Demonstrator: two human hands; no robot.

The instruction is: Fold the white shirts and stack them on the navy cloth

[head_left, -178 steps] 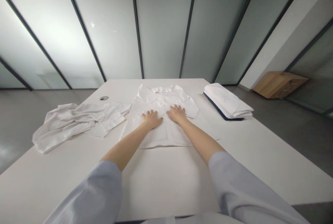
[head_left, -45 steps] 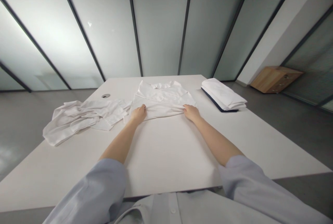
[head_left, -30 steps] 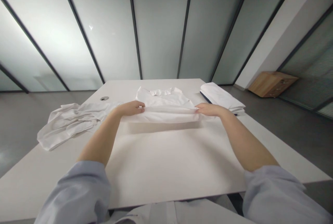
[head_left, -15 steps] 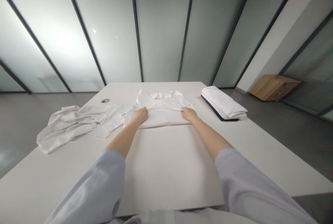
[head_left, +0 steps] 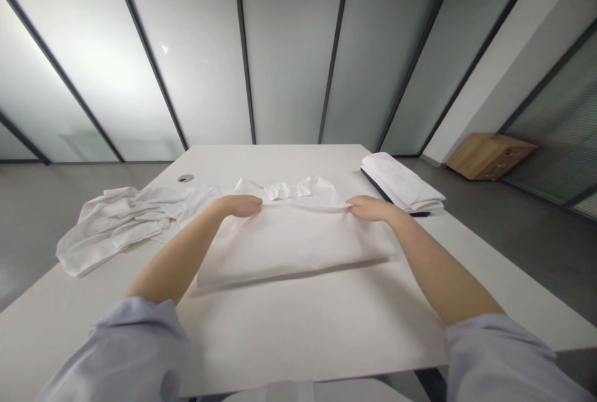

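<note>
A white shirt lies before me, its collar toward the far side of the table. My left hand pinches a raised fold of the cloth near its left side. On the right, my right hand grips the same fold, fingers closed. Between both hands the fold is stretched in a nearly straight line just below the collar. Cloth hangs from it toward me, with the lower edge close above or on the table; which, I cannot tell.
On the white table, a crumpled white garment lies to the left. Folded white cloths are stacked over something dark at the right. A round cable hole is at the back left. A wooden cabinet stands beyond, on the floor.
Both hands have lifted the shirt's fold and moved farther apart. The shirt has come nearer to me, and its front edge now reaches lower and wider.
</note>
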